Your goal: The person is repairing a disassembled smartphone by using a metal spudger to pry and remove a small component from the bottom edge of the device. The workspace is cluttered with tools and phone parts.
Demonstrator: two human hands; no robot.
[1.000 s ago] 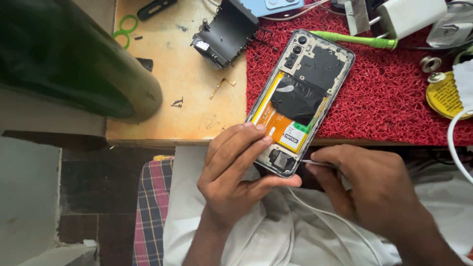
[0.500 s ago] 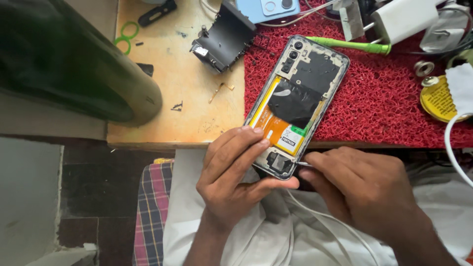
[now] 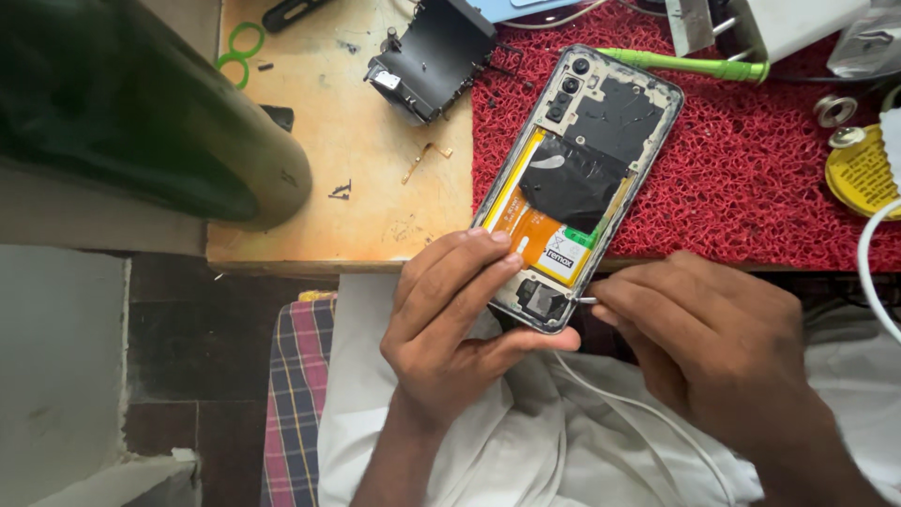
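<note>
Your left hand (image 3: 450, 329) grips the lower end of the opened phone (image 3: 577, 178), fingers laid across its orange battery area and thumb under its bottom edge. The phone has its back cover off and lies tilted, its top end resting on the red mat (image 3: 751, 188) and its bottom end hanging past the edge of the wooden surface (image 3: 357, 188) over your lap.

Your right hand (image 3: 713, 347) is pinched narrow around a thin metal tool (image 3: 586, 300), whose tip touches the phone's lower right corner.

A black detached part (image 3: 436, 61) lies near the phone's top on the surface. A green-handled tool (image 3: 685, 66) sits on the mat just above the phone. A white cable (image 3: 638, 413) runs across your lap beneath your hands.
</note>
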